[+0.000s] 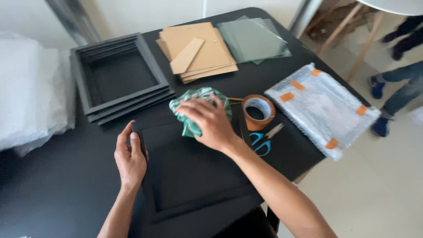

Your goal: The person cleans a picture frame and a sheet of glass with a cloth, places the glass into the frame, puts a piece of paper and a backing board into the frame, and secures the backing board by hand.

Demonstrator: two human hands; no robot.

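Observation:
A black picture frame (189,172) lies flat on the black table (53,185) in front of me. My left hand (130,158) grips the frame's left edge, thumb on top. My right hand (210,122) presses a crumpled green and white cloth (197,99) onto the frame's upper right corner. The cloth bunches out from under my fingers toward the far side.
A stack of black frames (118,76) sits at the back left. Brown backing boards (198,49) and glass panes (253,39) lie at the back. A roll of brown tape (259,112), blue-handled scissors (264,140) and a bubble-wrapped package (321,110) lie to the right. Other people's legs (398,90) stand at the right.

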